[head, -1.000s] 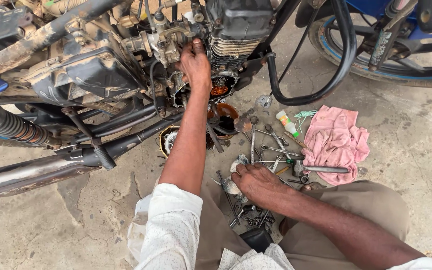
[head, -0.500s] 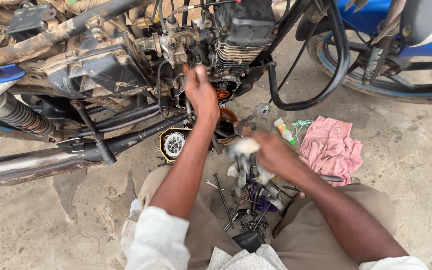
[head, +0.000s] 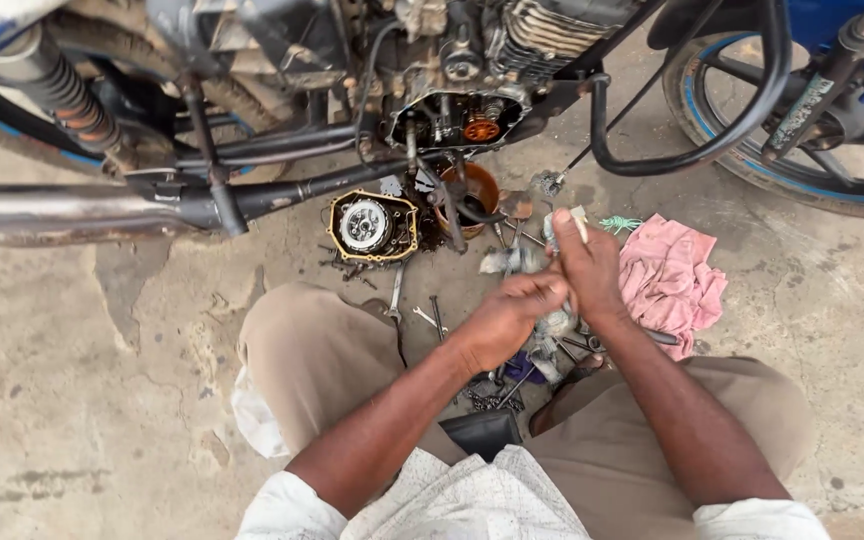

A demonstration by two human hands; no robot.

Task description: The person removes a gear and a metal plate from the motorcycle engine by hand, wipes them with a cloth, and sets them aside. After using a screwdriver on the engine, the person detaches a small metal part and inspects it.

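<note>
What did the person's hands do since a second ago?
The left hand came away from the motorbike engine and down to meet the right hand, which lifted off the tools on the ground. Both now hold a small pale part between them above the tools. The pink rag and round engine cover stayed put.

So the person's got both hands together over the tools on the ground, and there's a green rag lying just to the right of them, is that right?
Not quite: the rag is pink, not green, as the head view shows. The rest holds: the left hand and right hand meet above the scattered tools on the concrete, and the rag lies just to the right of them.
</note>
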